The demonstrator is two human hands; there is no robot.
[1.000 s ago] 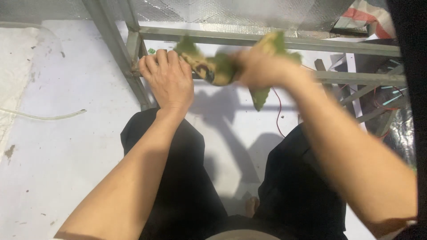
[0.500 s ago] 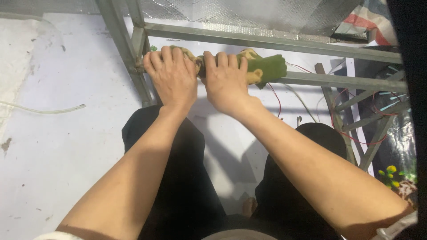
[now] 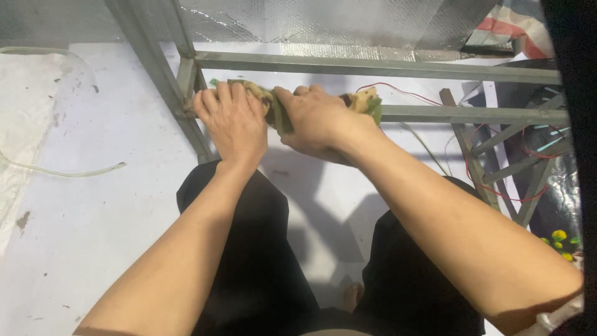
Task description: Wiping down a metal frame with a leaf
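gripping a green and yellow cloth (image 3: 364, 101) tight, the left hand (image 3: 233, 121) and right hand (image 3: 317, 121) pressed it on a metal bar (image 3: 472, 114).

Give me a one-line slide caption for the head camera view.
Left hand and right hand grip a green-and-yellow cloth wrapped around a grey metal frame bar.
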